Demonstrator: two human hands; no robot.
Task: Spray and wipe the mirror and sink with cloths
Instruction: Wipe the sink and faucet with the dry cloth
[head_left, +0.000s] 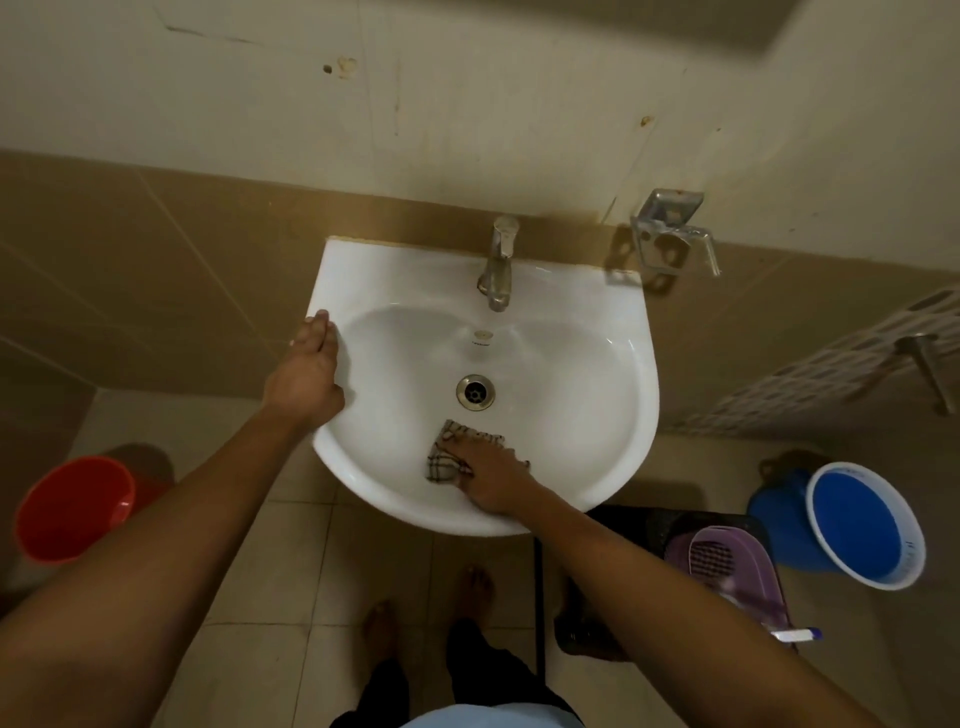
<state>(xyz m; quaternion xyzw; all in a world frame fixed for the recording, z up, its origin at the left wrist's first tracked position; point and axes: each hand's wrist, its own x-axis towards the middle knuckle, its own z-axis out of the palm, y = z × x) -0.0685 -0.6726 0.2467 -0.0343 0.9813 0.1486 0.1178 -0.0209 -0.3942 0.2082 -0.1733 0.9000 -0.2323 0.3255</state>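
Just below the frame's centre, the right hand (491, 480) presses a checked cloth (453, 457) against the near inner wall of the white sink (587, 395), fingers spread flat over it, a flat-handed press rather than a closed grip. The cloth lies just below the drain (475, 392). At centre left, the left hand (306, 374) rests with straight fingers on the sink's left rim, and the tap (498, 265) stands above.

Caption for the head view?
Right hand presses checked cloth inside white sink; left hand steadies rim.
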